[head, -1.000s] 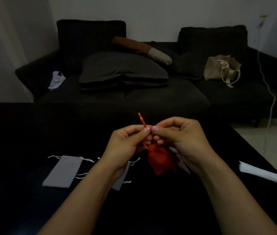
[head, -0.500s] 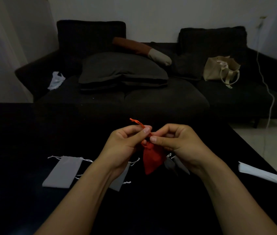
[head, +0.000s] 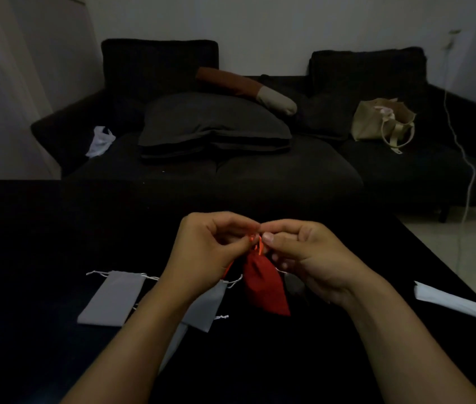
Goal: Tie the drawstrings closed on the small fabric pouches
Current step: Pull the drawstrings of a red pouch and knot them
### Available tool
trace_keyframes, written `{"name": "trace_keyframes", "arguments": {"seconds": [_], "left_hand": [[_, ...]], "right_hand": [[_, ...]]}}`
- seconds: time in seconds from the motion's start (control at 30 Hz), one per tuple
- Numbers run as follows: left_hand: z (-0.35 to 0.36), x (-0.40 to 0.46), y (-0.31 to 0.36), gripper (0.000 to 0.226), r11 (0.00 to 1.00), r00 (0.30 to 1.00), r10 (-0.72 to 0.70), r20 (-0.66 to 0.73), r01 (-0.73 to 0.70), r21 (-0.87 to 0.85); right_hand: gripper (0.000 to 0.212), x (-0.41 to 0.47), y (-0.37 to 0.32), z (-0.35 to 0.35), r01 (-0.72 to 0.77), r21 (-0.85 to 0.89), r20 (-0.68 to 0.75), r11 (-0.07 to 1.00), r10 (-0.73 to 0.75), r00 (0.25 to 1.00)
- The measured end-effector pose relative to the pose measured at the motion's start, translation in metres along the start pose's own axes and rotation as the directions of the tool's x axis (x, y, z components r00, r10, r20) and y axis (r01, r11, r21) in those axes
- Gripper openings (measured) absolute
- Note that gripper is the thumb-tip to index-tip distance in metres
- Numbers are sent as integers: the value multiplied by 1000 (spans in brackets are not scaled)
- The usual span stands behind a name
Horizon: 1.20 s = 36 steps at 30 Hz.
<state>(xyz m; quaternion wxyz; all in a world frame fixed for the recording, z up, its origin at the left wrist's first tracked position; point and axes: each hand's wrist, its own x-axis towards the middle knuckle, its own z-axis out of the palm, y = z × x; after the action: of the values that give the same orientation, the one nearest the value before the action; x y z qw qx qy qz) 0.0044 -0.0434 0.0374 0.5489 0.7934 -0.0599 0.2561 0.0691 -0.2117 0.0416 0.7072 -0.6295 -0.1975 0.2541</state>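
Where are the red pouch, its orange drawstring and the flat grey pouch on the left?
red pouch [head: 264,287], head view, middle of its hanging body.
orange drawstring [head: 255,242], head view, strands between the fingertips.
grey pouch [head: 111,298], head view, middle of its flat face.

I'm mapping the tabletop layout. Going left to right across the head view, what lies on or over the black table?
Flat grey pouch → left hand → red pouch → right hand → folded white item near the black table's right edge.

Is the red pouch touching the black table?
Cannot tell. In the head view the red pouch hangs from both hands' pinch, but its lower end against the table is too dark.
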Motion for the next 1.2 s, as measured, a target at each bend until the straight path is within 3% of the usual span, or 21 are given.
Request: {"name": "trace_keyframes", "arguments": {"seconds": [0.17, 0.43, 0.57, 0.67, 0.73, 0.87, 1.0, 1.07, 1.1, 1.2], "left_hand": [[3, -1, 1, 28, 998, 999, 34, -17, -34, -48], [9, -2, 5, 21, 982, 1000, 0, -28, -5, -190], [12, -2, 4, 18, 956, 996, -82, -36, 68, -285], [12, -2, 3, 19, 932, 990, -137, -30, 119, -341], [8, 0, 1, 21, 914, 982, -180, -63, 143, -381], [4, 8, -1, 25, 707, 928, -364, -82, 218, -672], [16, 7, 7, 29, 388, 891, -448, 72, 266, -882], [21, 6, 9, 29, 262, 871, -473, 134, 284, -922], [21, 7, 9, 31, 275, 868, -480, 126, 286, -918], [18, 11, 8, 39, 491, 899, -438, 9, 248, -835]], "right_hand": [[26, -3, 1, 0, -61, 96, 119, 994, 49, 992], [16, -2, 0, -5, 2, -48, 84, 999, 2, 996], [16, -4, -4, -13, 5, -66, 142, 998, 4, 990], [22, -6, -5, -13, -20, 7, 190, 1000, 18, 982], [21, -5, -7, -13, -50, 140, 116, 989, 33, 993], [26, -1, -15, -13, 56, 408, -18, 911, -53, 998], [30, 0, -13, 1, 35, 684, 102, 729, -143, 984], [31, 1, -13, 5, 34, 717, 118, 697, -170, 978], [29, 2, -14, 4, 50, 697, 102, 715, -167, 981], [29, 4, -17, 3, 144, 568, -3, 810, -173, 985]]}}
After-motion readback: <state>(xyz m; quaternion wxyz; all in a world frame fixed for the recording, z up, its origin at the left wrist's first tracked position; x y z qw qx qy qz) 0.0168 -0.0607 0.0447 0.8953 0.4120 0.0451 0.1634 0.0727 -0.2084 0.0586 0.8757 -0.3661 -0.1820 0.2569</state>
